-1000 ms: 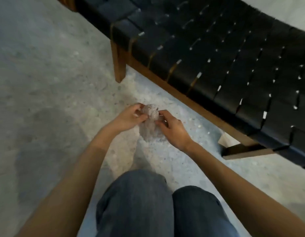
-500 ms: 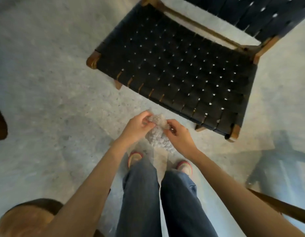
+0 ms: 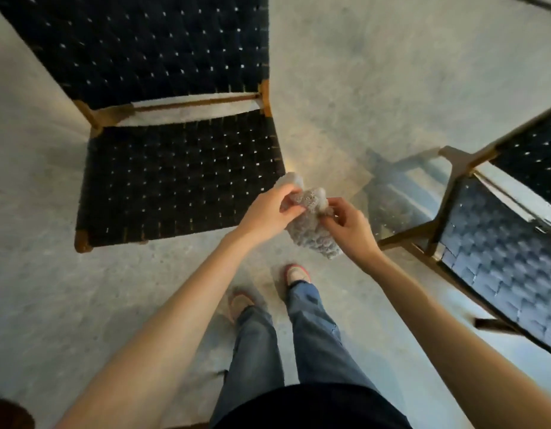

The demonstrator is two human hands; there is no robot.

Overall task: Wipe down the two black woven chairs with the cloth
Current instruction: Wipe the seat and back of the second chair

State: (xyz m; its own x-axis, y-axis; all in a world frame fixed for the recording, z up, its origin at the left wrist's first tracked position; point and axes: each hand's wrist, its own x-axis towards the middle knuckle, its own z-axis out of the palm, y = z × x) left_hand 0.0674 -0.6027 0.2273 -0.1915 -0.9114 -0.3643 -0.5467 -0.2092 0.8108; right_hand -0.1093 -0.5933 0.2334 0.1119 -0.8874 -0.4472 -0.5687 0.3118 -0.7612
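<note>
A grey textured cloth (image 3: 314, 233) hangs bunched between both hands at the frame's middle. My left hand (image 3: 264, 212) pinches its top left part, and my right hand (image 3: 350, 227) pinches its top right part. One black woven chair (image 3: 175, 181) with a wooden frame stands ahead on the left, its seat just left of my hands and its backrest beyond. A second black woven chair (image 3: 500, 258) stands at the right edge, partly cut off. Neither hand touches a chair.
The floor (image 3: 51, 305) is grey concrete. My legs in blue jeans and my shoes (image 3: 295, 274) are below the hands. A dark brown object (image 3: 8, 413) shows at the bottom left corner.
The view has swung and risen: the left chair's seat now sits lower left, and a second chair has come into view on the right. Both hands still hold the cloth.
</note>
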